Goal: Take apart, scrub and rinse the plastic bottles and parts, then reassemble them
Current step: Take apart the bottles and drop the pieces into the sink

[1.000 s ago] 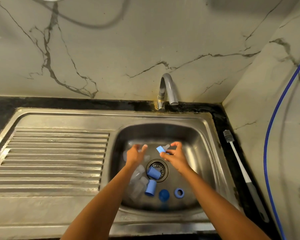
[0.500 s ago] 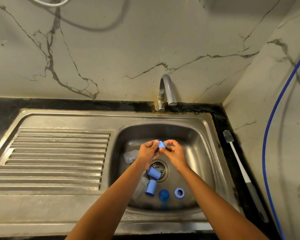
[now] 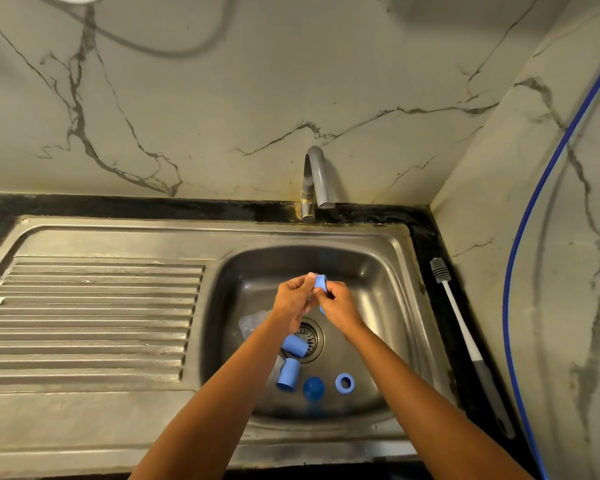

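Blue collar [image 3: 321, 283] is pinched between your hands: left hand [image 3: 291, 301] and right hand [image 3: 342, 306] both curl their fingers on it, above the middle of the sink [image 3: 378, 271] basin. It looks light, stiff, probably wet and slippery, so grip its outer wall, not the rim. A loose blue ring [image 3: 344, 383] lies near the sink's front edge.

Veined marble walls [image 3: 257, 81] meet a black countertop [image 3: 153, 204]
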